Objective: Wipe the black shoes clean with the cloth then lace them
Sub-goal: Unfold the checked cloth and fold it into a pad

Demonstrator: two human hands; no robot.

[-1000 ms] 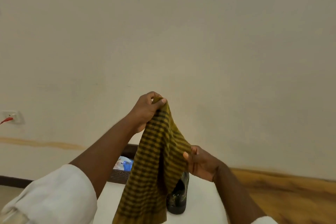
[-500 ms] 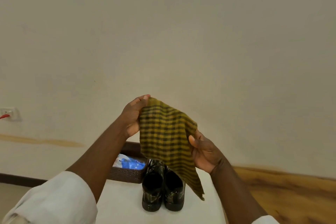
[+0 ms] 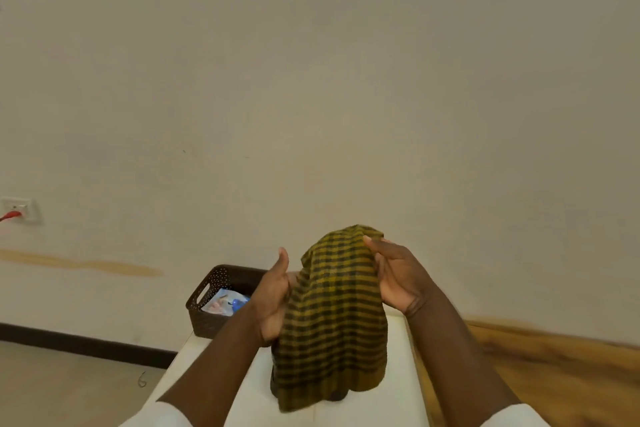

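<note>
The cloth (image 3: 334,315) shows mustard yellow with dark checks; left of it, a brown perforated basket (image 3: 207,298); beneath, a white table (image 3: 394,402).

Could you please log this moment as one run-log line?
left hand: holds cloth | right hand: holds cloth | shoes: mostly hidden behind cloth | wiping: not begun

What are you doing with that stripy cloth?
A person holds a yellow-and-black checked cloth up between both hands, the left hand at its side and the right hand near its top. It hangs in front of the black shoes on the white table. No wiping has started yet.
</note>
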